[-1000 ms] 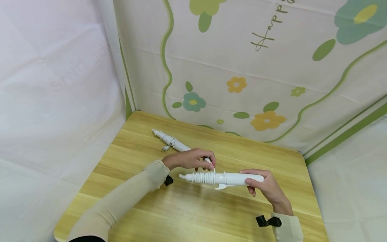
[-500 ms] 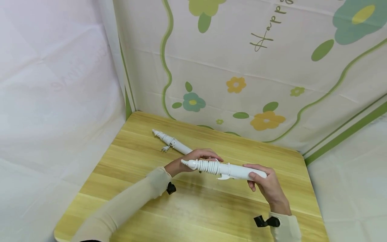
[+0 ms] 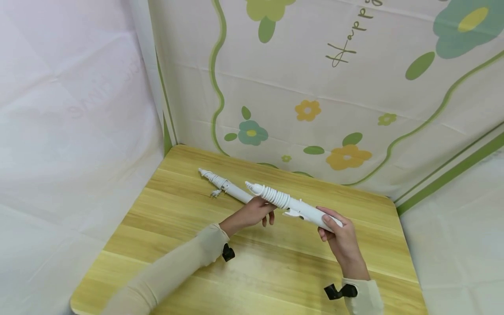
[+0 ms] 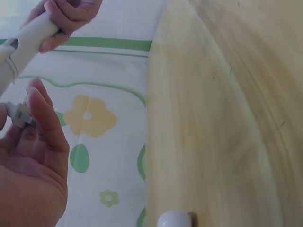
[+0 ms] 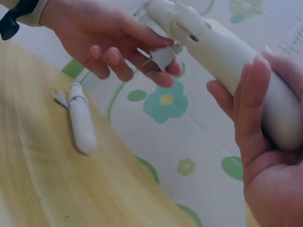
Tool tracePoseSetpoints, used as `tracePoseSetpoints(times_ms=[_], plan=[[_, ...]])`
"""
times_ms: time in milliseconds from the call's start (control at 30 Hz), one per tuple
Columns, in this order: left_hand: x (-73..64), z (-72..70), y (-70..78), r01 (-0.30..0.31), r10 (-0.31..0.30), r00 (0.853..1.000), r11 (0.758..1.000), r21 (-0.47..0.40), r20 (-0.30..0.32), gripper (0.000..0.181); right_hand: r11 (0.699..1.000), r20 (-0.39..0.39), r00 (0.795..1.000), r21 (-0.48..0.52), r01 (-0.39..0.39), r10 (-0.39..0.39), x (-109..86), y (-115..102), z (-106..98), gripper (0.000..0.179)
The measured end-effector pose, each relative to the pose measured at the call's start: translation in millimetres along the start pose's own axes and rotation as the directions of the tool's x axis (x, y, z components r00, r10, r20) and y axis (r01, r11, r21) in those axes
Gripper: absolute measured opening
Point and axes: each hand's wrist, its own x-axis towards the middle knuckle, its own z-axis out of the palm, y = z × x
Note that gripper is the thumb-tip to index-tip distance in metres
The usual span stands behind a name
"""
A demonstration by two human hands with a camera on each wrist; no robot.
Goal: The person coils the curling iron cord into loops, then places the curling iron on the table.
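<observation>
My right hand [image 3: 341,232] grips the smooth end of a white curling iron [image 3: 311,213], holding it above the table. Its cord [image 3: 277,197] is wound in tight coils round the other end, which tilts up toward the left. A small lever [image 3: 292,213] sticks out from its side. My left hand [image 3: 252,215] is under the coiled end, and its thumb and fingers pinch the cord's plug [image 5: 165,56]. In the head view the plug is hidden. A second white curling iron [image 3: 235,191] lies behind my left hand, its cord also wound up.
Both curling irons are over a wooden table [image 3: 252,271] with rounded corners. The second iron's plug [image 3: 215,193] lies beside it on the table. A flower-printed cloth [image 3: 271,78] hangs along the back edge, and a white cloth [image 3: 78,131] hangs at the left.
The held curling iron has risen, its coiled end swinging up and away. My left hand has gone from above the coils to beneath them. The second curling iron stays where it was.
</observation>
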Motion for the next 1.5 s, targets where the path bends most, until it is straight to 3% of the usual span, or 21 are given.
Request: tracePoseSetpoints(times_ms=[133,333,533,667,833,967,1133,1267,1500], plan=[[4.7,8.0,-9.0,0.020,-0.020,1.000,0.998,-0.052,-0.013,0.044,0.993,-0.100,0.988,0.032,-0.114,0.117,2.1,10,1,0.027],[13.3,16.8,-20.7,0.053,-0.054,0.998,0.998,-0.037,-0.037,0.046,0.964,-0.180,0.951,0.136,-0.230,0.252,3.4,26,-2,0.023],[16.1,20.4,-31.1,0.113,-0.120,0.989,0.991,-0.072,-0.092,0.051,0.945,-0.225,0.921,0.146,-0.292,0.319,5.8,41,-3,0.019],[16.6,19.4,-38.6,0.135,-0.139,0.987,0.989,-0.059,-0.085,0.057,0.925,-0.239,0.900,0.207,-0.318,0.363,6.3,47,-2,0.017],[18.0,17.1,-45.6,0.131,-0.134,0.989,0.990,-0.044,-0.067,0.064,0.908,-0.235,0.888,0.249,-0.338,0.395,4.8,52,-2,0.018],[19.3,18.9,-49.8,0.153,-0.154,0.983,0.988,-0.023,-0.100,0.064,0.907,-0.241,0.880,0.212,-0.364,0.409,4.1,56,-4,0.017],[20.2,25.7,-53.0,0.202,-0.200,0.970,0.979,-0.005,-0.141,0.069,0.932,-0.287,0.889,0.040,-0.360,0.356,3.8,62,-8,0.018],[22.0,29.7,-54.7,0.214,-0.213,0.965,0.977,-0.014,-0.154,0.069,0.943,-0.314,0.912,-0.115,-0.312,0.263,3.1,67,-12,0.026],[29.7,35.7,-57.6,0.235,-0.244,0.953,0.969,-0.074,-0.177,0.062,0.920,-0.244,0.966,-0.351,-0.174,0.089,1.2,72,-22,0.044]])
